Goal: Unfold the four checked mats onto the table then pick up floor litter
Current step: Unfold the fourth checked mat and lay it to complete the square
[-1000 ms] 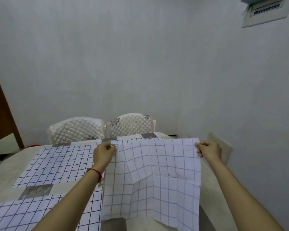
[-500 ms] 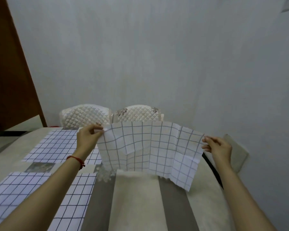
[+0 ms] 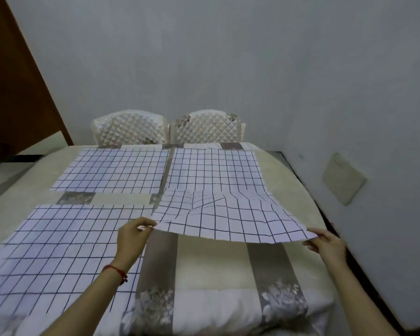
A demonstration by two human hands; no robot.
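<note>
Now we hold the fourth mat [image 3: 228, 214] by its near corners, left hand [image 3: 132, 235] and right hand [image 3: 327, 243] each pinching one, its far edge overlapping the far-right mat [image 3: 214, 166]. Bare table [image 3: 211, 267] lies below, wall [image 3: 349, 93] close right. Half a second ago the mat hung upright; it has swung out nearly flat.

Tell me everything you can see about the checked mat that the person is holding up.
The held checked mat is thin white cloth with a dark grid, creased from folding. The left hand pinches its near left corner, the right hand its near right corner. Its near edge hangs above the table; its far edge overlaps the far right mat.
</note>
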